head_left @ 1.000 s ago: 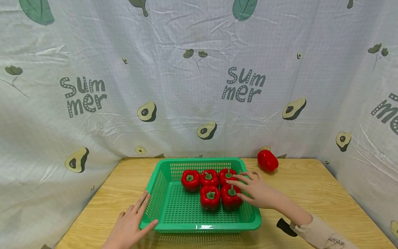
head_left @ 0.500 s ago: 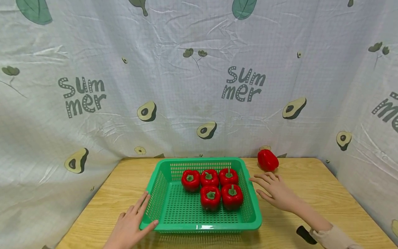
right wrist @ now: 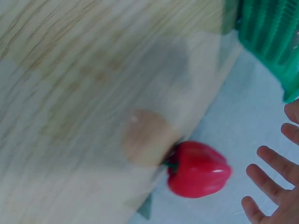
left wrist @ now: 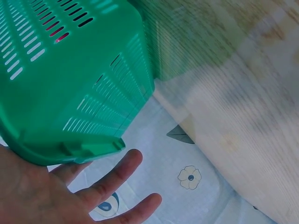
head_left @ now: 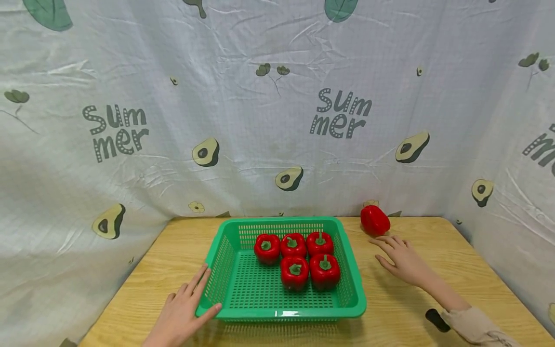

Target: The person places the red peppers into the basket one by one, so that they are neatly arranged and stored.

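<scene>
My left hand (head_left: 182, 306) rests on the front left corner of the green basket (head_left: 286, 313), its thumb and straight fingers touching the rim. In the left wrist view the fingers (left wrist: 114, 179) spread beside the basket wall (left wrist: 70, 93). Several red bell peppers (head_left: 295, 272) stand stem up in the middle and right of the basket. A single red bell pepper (head_left: 375, 220) lies on its side at the back right of the table. My right hand (head_left: 401, 260) hovers just in front of it, fingers spread and holding nothing. The right wrist view shows this bell pepper (right wrist: 198, 170) with its green stem.
The wooden table (head_left: 433, 250) ends at the back against a pale curtain (head_left: 243, 120) printed with avocados and words. A black strap (head_left: 437, 320) shows at the right wrist, near the sleeve (head_left: 474, 325).
My right hand has moved right from over the peppers in the basket, out past its rim, towards the lone bell pepper. The left hand has stayed at the basket's corner.
</scene>
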The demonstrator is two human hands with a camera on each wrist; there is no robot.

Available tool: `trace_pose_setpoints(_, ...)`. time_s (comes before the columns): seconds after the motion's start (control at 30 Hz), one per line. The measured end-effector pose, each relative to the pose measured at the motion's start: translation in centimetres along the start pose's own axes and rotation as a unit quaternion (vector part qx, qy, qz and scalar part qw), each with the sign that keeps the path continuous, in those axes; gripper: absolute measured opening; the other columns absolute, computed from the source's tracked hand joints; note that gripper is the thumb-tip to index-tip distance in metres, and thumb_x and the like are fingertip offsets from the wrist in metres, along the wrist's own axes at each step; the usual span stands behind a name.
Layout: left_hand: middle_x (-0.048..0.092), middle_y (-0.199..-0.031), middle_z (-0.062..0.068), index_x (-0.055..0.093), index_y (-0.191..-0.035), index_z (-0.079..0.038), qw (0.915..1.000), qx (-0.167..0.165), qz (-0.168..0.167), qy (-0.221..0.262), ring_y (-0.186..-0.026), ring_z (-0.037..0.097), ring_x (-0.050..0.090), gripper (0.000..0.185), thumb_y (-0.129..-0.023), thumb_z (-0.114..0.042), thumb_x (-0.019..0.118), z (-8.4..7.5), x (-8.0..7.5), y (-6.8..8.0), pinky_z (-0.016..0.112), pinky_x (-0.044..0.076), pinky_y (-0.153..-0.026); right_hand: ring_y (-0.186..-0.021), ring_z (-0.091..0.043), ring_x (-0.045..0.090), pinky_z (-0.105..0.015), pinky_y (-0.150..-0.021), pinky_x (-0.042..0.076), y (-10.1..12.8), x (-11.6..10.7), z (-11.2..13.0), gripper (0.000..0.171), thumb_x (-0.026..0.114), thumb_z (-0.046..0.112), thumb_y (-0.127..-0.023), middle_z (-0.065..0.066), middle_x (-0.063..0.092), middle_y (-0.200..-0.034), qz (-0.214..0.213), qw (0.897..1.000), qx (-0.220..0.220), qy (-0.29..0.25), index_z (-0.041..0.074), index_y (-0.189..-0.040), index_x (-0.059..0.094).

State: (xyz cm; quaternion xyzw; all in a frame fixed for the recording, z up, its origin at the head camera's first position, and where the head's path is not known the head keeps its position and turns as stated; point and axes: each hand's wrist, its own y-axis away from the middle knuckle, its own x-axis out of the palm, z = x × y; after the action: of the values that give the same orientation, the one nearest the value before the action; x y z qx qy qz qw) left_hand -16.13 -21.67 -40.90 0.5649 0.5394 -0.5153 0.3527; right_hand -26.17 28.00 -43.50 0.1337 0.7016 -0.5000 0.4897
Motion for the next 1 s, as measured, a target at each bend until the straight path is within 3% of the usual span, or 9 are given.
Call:
trace_pose_setpoints(0.27,0.030,-0.145,0.006,0.031,-0.140,-0.013,0.9999,0.006,-0.015,-0.005,-0.105,0.034,0.052,0.076,-0.081,-0.058,0.049,0.0,0.1,0.0,0.056,0.041,-0.070,-0.092,-0.029,0.050,-0.046,-0.068,0.036,0.7,1.4,-2.3,0.039,0.071,0.013,-0.073,-0.013,0.059,-0.105,0.003,0.999,0.031,0.019,0.008,-0.110,0.060)
trace_pose_setpoints(0.53,0.030,-0.145,0.005,0.032,-0.140,-0.014,0.9999,0.010,-0.005,-0.007,-0.106,0.033,0.051,0.075,-0.082,-0.058,0.049,0.2,-0.1,-0.1,0.056,0.041,-0.071,-0.096,-0.036,0.049,-0.052,-0.071,0.036,0.5,2.4,-3.8,0.037,0.068,0.015,-0.077,-0.018,0.058,-0.107,0.025,0.996,0.081,0.023,0.004,-0.111,0.058)
trace_pose_setpoints(1.0,0.028,-0.146,0.005,0.031,-0.140,-0.013,0.9999,0.010,-0.003,0.001,-0.107,0.032,0.050,0.076,-0.081,-0.058,0.050,0.2,-0.1,-0.1,0.056,0.040,-0.074,-0.090,-0.037,0.048,-0.049,-0.067,0.035,-1.4,3.5,-5.4,0.050,0.069,0.021,-0.074,-0.022,0.051,-0.104,0.005,0.993,0.112,0.026,0.005,-0.117,0.048)
